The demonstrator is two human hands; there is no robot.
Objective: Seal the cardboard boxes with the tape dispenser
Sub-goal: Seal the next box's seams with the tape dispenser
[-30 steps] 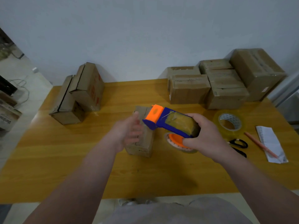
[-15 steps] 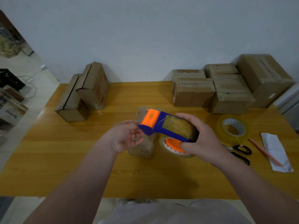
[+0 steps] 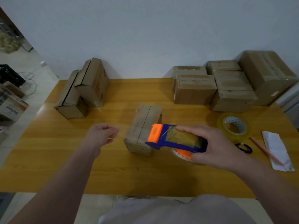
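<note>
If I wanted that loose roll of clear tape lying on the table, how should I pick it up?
Come from above: the tape roll lies flat, core hole up. Probably pinch its wall, fingers in the hole, thumb outside, keeping away from the scissors at its near edge.

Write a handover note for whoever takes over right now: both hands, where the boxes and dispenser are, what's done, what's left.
Left hand: fingers curled beside the centre box; whether it pinches tape is unclear.
Right hand: grips the tape dispenser, orange end over that box's near right corner.
Done: back-right boxes look taped.
To do: centre box's seam looks untaped; two back-left boxes show open seams.
</note>
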